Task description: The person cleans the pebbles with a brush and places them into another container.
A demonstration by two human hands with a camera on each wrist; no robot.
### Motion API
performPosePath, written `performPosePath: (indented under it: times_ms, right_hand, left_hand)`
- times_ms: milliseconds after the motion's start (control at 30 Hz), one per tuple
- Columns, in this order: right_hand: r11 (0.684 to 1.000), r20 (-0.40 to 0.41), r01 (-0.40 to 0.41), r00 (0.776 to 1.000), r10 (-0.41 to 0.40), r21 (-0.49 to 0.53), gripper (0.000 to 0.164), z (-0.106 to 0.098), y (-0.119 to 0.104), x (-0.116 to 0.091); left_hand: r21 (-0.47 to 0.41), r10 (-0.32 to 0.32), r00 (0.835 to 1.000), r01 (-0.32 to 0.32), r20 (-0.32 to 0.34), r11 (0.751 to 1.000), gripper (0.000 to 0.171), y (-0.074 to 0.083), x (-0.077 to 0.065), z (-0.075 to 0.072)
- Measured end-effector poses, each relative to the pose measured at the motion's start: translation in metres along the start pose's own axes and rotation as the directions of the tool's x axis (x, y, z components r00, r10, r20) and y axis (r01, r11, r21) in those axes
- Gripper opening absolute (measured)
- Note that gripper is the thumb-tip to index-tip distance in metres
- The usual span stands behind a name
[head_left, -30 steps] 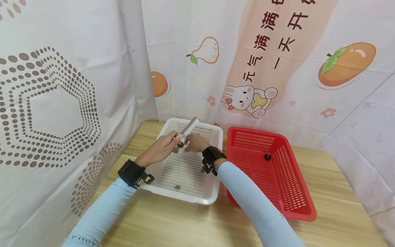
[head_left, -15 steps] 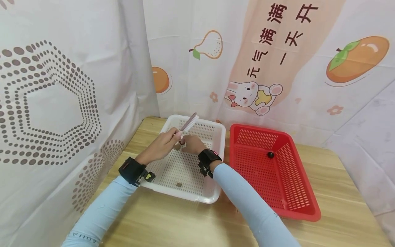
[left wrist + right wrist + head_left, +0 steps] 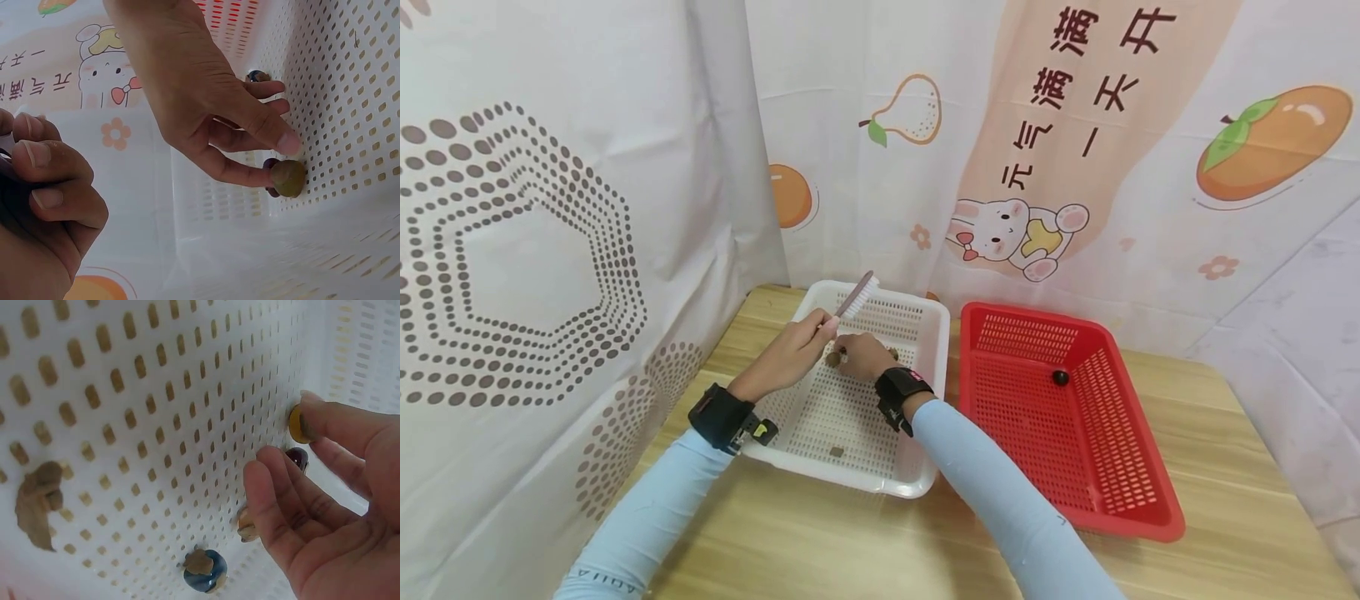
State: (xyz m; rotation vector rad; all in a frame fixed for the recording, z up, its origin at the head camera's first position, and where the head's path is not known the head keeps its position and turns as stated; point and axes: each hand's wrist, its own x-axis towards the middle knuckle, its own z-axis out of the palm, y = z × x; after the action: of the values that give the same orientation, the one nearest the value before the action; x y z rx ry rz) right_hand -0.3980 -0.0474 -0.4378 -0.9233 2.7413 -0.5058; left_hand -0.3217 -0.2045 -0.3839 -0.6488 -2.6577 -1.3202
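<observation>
My left hand point(image 3: 792, 353) grips a scrubbing brush point(image 3: 854, 297) with a mauve back and white bristles, held over the white basket's point(image 3: 842, 478) far left part. Inside that basket, my right hand point(image 3: 867, 357) pinches a yellow-olive marble point(image 3: 296, 425) between thumb and index finger, low by the wall. A dark red marble point(image 3: 299, 457) lies right beside it. Under the other fingers sits an orange-tan marble point(image 3: 247, 525). A blue swirled marble point(image 3: 211, 576) with brown dirt stuck on it rests farther along. The brush head is out of sight in both wrist views.
A brown dirt clump point(image 3: 37, 503) lies on the white basket's floor. To the right stands a red basket point(image 3: 964, 358) holding one black ball point(image 3: 1060, 377). Both baskets stand on a wooden table point(image 3: 820, 542), with printed curtains point(image 3: 850, 200) behind and at the sides.
My right hand has shifted slightly left and down, onto the yellow-olive marble. The reddish-brown marble seen between my hands earlier is now hidden in the head view. The left hand keeps holding the brush.
</observation>
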Motion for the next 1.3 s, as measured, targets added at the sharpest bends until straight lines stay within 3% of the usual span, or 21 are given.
performPosePath:
  times_ms: [333,633,900,1067,1300]
  right_hand:
    - [1.000,-0.063,-0.005,0.998,0.004,-0.021,0.031,0.013,0.003,0.005]
    - [0.995,-0.055,0.043,0.997,-0.048,-0.085,0.015,0.008,0.002,0.004]
    - [0.993,-0.066,0.077,0.994,-0.083,-0.091,0.027,0.011,0.011,0.007]
    - [0.986,-0.068,0.076,0.994,-0.087,-0.145,0.027,0.014,0.013,0.009]
    - [0.991,-0.014,0.051,0.999,-0.053,-0.127,0.015,-0.005,0.010,0.004]
  left_hand:
    - [-0.012,0.004,1.000,-0.004,-0.004,1.000,0.035,-0.002,0.000,0.004]
    - [-0.015,-0.012,1.000,0.012,-0.005,1.000,0.035,-0.003,0.000,0.005]
    - [-0.012,-0.019,1.000,0.019,0.010,1.000,0.038,-0.005,0.000,0.006]
    - [-0.014,-0.012,1.000,0.012,0.006,1.000,0.037,-0.004,0.001,0.007]
    - [-0.004,-0.010,1.000,0.011,0.007,1.000,0.037,-0.004,0.001,0.004]
